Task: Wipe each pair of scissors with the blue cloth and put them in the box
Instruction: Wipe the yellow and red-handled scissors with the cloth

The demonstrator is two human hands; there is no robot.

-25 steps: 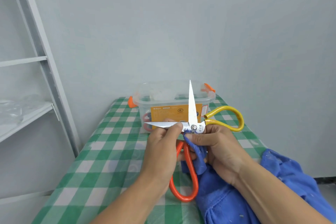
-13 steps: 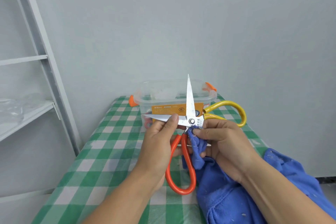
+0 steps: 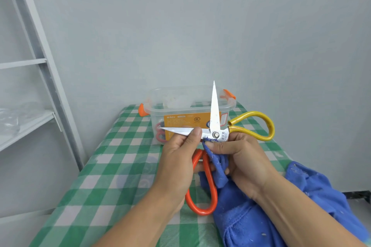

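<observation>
Barely anything has shifted over the last second: the scissors (image 3: 215, 134) sit a touch higher against the box (image 3: 180, 104) than they did, and both hands have the same grip as before.

Blades are spread wide, roughly a right angle. One points straight up in front of the box's orange label, the other points left. The yellow handle loop (image 3: 269, 124) sticks out to the right and the orange handle loop (image 3: 212, 186) hangs down toward the camera, over the table.

The left hand (image 3: 178, 158) pinches the left-pointing blade, thumb (image 3: 195, 132) on top close to the pivot and the other fingers curled underneath (can't really see their tips). The right hand (image 3: 247, 160) has its thumb pressing a bunched bit of the blue cloth (image 3: 251, 216) up against the scissors right below the pivot, with the rest of its fingers curled round the cloth lower down. Everything else of the cloth lies heaped on the near right part of the table, under the right forearm.

The box is clear plastic with orange clips (image 3: 143, 109) at its ends, and it stands at the far end of the table by the wall. Through its front you can make out the red handle loops of another pair (image 3: 160, 136) inside. A checked tablecloth (image 3: 120, 166) in green and white covers the table, and a grey shelf rack (image 3: 30, 124) stands off to the left.
</observation>
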